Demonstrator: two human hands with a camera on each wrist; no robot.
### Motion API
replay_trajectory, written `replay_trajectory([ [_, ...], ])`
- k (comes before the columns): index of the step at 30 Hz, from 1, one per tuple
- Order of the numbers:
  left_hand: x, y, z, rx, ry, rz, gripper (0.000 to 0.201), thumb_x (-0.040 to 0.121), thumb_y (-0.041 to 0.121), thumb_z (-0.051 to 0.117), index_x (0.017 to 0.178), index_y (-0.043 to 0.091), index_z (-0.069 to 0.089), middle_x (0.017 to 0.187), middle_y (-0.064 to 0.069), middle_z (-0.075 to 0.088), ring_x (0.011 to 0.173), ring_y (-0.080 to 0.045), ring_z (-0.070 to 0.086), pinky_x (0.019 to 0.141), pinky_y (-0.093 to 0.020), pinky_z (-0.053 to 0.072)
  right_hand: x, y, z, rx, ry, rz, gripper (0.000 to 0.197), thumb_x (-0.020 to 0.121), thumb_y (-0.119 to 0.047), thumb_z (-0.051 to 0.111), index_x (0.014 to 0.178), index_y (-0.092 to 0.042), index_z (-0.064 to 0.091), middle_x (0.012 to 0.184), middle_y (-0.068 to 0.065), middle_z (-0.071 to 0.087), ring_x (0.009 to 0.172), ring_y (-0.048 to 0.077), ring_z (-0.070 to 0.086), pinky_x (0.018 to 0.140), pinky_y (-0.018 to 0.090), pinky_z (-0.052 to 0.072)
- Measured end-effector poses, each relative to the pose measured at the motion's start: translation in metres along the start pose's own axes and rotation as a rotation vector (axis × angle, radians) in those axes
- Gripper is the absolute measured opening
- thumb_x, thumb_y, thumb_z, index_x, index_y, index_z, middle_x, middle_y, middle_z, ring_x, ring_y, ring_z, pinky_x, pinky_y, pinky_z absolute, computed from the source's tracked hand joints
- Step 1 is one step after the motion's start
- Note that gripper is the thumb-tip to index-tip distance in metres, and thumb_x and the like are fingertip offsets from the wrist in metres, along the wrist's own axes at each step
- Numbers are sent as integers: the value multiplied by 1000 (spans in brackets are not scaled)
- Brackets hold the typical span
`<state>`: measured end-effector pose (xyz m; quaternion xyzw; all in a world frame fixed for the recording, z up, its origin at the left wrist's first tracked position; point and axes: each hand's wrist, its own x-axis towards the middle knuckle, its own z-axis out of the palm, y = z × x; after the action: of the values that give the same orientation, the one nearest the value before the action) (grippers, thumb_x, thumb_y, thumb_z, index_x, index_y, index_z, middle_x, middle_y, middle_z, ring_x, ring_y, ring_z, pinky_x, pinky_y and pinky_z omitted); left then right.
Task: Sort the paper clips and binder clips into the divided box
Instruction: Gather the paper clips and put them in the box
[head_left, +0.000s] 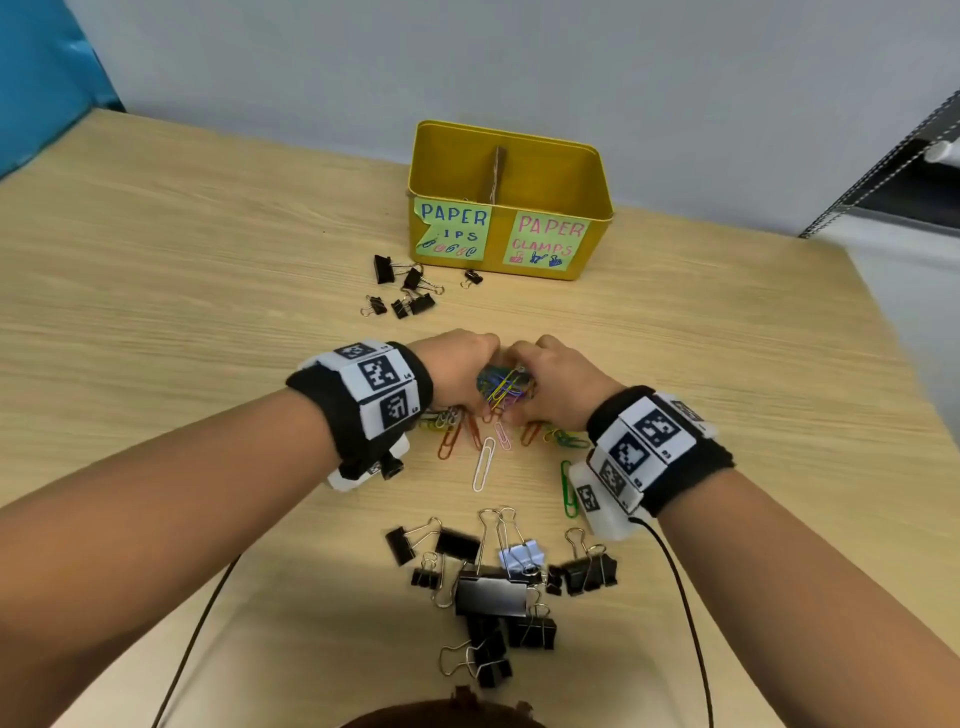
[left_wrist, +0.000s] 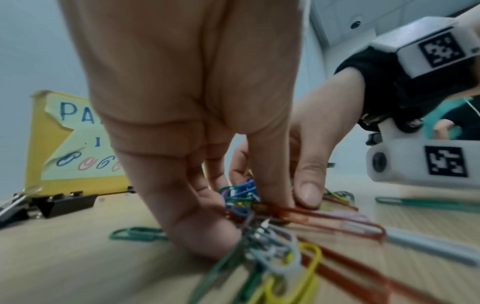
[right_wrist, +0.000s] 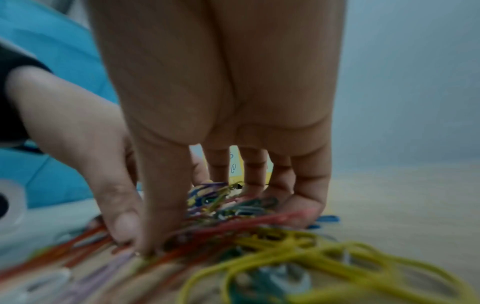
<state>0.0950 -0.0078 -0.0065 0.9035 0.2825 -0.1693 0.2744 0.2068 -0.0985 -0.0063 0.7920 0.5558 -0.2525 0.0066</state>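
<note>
A heap of coloured paper clips (head_left: 506, 387) lies mid-table. My left hand (head_left: 460, 364) and right hand (head_left: 558, 374) cup it from either side, fingers curled round the clips and thumbs meeting on top. The left wrist view shows my left fingers (left_wrist: 202, 236) and right thumb (left_wrist: 309, 185) pressing into the clips (left_wrist: 241, 197). More loose clips, one white (head_left: 484, 464) and one green (head_left: 568, 488), lie nearer me. Black binder clips form a near pile (head_left: 493, 587) and a small far group (head_left: 408, 291). The yellow divided box (head_left: 498, 244) stands at the back, labelled for paper clips on its left half and paper clamps on its right.
A cardboard divider (head_left: 498, 174) splits the box; its insides are hidden. Thin cables (head_left: 685, 597) run from my wrists toward me. The table's right edge (head_left: 883, 291) slants away, with a dark metal frame (head_left: 893, 156) beyond. A blue panel (head_left: 41, 67) stands far left.
</note>
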Motion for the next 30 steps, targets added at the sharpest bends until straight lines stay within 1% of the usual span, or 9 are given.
replay_trajectory([
  [4,3,-2,-1,-168,16,-75,13,83,10,61,94,14,53,102,-12,57,58,-24,61,46,-25,49,5,2,-5,47,42,1,38,79,-21,70,114,-10,63,114,13,62,103,26,56,69,21,33],
  [6,5,-5,2,-238,52,-84,11,84,7,59,86,16,53,96,-9,56,57,-24,60,46,-24,50,6,5,-7,124,75,16,28,79,-19,70,105,-9,69,96,12,66,87,22,55,63,23,38],
  [8,8,-8,3,-371,66,-89,14,84,4,59,87,17,54,96,-7,55,57,-22,59,52,-27,53,8,11,-5,352,65,62,14,79,-12,71,92,-8,71,77,8,61,69,19,57,62,26,54],
  [11,10,-10,4,-589,9,-56,42,79,-1,65,116,12,53,96,-3,54,66,-20,59,62,-30,56,10,17,-1,618,46,132,6,79,-3,70,80,-8,67,63,6,55,50,16,55,50,22,54],
  [15,10,-6,5,-642,-19,-18,47,76,3,71,119,10,53,98,-10,56,66,-18,60,64,-27,57,17,18,5,709,69,154,14,78,0,70,90,-5,69,62,5,56,47,15,54,45,19,51],
  [17,11,-7,7,-651,27,-31,35,79,6,69,111,7,58,94,-10,57,64,-15,59,68,-28,57,19,17,6,747,71,151,16,76,-3,72,91,-5,68,63,5,56,43,11,55,43,18,50],
  [22,14,-19,5,-765,63,-58,12,83,1,63,85,12,59,69,-11,60,57,-15,60,55,-20,56,19,21,0,851,11,145,10,79,-1,69,80,-10,67,69,8,58,55,17,55,51,18,53],
  [26,9,-28,-11,-822,135,-21,11,81,-1,64,87,8,64,67,-11,62,48,-9,63,53,-20,57,18,21,-18,971,54,103,22,82,1,65,102,9,65,67,10,60,43,4,58,48,13,54],
  [30,2,-34,-52,-906,251,81,16,82,-5,61,77,10,62,65,-10,62,42,-3,62,48,-15,56,26,9,-60,1120,89,-9,5,83,3,62,80,-1,64,50,-4,68,47,3,66,55,15,58],
])
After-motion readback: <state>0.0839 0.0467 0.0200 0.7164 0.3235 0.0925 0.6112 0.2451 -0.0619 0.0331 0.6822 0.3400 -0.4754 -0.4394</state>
